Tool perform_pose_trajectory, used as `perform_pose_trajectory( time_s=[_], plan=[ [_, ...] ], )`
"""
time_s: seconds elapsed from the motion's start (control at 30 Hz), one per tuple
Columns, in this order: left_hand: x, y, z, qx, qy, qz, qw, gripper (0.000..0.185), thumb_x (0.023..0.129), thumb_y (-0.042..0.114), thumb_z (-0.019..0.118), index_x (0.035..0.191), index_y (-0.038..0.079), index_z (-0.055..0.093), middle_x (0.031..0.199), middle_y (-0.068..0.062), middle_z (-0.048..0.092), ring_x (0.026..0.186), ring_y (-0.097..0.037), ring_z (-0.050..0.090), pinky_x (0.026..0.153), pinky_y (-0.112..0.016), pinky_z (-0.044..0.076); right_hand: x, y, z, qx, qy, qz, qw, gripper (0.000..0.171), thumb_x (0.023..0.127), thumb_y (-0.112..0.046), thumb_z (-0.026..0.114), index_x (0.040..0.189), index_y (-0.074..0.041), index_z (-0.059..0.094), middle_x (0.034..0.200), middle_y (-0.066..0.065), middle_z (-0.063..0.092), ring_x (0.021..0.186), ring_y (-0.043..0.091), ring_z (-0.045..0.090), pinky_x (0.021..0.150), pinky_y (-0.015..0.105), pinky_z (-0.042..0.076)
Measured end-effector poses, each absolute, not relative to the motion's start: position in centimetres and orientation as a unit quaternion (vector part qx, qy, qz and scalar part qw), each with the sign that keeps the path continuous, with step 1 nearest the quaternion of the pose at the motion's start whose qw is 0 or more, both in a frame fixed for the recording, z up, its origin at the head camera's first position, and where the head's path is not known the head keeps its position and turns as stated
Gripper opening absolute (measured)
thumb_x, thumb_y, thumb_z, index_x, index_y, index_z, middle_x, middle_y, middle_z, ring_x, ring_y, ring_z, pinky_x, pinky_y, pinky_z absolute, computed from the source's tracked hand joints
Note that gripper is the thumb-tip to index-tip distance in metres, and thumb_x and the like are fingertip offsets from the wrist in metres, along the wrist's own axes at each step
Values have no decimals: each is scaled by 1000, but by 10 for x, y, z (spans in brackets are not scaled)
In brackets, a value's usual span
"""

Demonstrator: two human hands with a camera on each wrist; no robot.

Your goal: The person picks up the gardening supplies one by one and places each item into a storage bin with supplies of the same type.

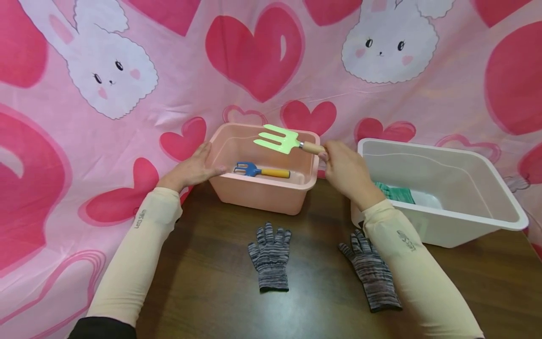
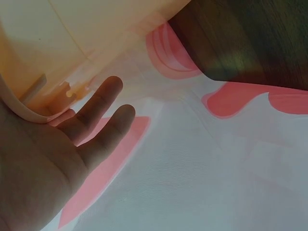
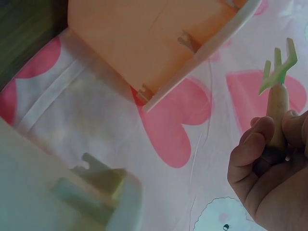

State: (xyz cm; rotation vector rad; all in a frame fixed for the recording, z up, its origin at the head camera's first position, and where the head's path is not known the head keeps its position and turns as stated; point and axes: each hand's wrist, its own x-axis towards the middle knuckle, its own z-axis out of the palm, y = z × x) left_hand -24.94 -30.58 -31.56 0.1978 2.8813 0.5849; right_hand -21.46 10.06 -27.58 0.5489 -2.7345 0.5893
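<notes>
While the left hand (image 1: 192,169) rests flat, fingers straight, against the left wall of the pink tub (image 1: 254,193), seemingly to keep it from sliding, the right hand (image 1: 345,172) pinches the wooden handle of a green garden fork (image 1: 281,138), fingers curled round it, so the prongs hang over the tub's opening, above its right rim. Inside the tub lies a blue rake (image 1: 260,170) with a yellow handle. Right of the tub stands a white tub (image 1: 440,226) with something green in it. In front of the pink tub, two striped gloves (image 1: 271,256) lie flat on the table (image 1: 203,282).
</notes>
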Motion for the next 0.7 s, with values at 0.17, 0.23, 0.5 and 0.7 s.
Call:
perform_pose_trajectory(
  time_s=[0.17, 0.23, 0.5, 0.7],
  plan=[
    [-248, -305, -316, 61, 973, 203, 97, 123, 81, 82, 55, 162, 17, -11, 168, -14, -2, 150, -42, 11, 110, -70, 26, -219, 95, -270, 197, -948, 208, 136, 20, 102, -19, 59, 113, -2, 58, 104, 17, 61, 94, 34, 58, 84, 54, 52],
    [-248, -305, -316, 59, 972, 206, 96, 123, 81, 81, 56, 162, 17, -11, 168, -14, -1, 149, -43, 12, 109, -70, 27, -222, 92, -269, 201, -948, 208, 134, 20, 102, -20, 59, 112, -3, 58, 103, 16, 61, 94, 34, 58, 84, 53, 51],
    [-249, -306, -317, 55, 971, 210, 98, 119, 85, 75, 59, 162, 18, -11, 168, -14, -1, 148, -44, 15, 109, -70, 28, -234, 80, -263, 212, -948, 199, 128, 18, 101, -17, 58, 111, -2, 58, 93, 15, 61, 88, 33, 59, 79, 50, 52],
    [-249, -306, -316, 56, 972, 208, 95, 119, 85, 76, 59, 162, 18, -11, 168, -14, -1, 149, -44, 14, 109, -70, 28, -242, 73, -261, 200, -952, 203, 107, 23, 102, -19, 57, 119, -3, 57, 99, 15, 61, 93, 33, 59, 82, 52, 52]
  ],
)
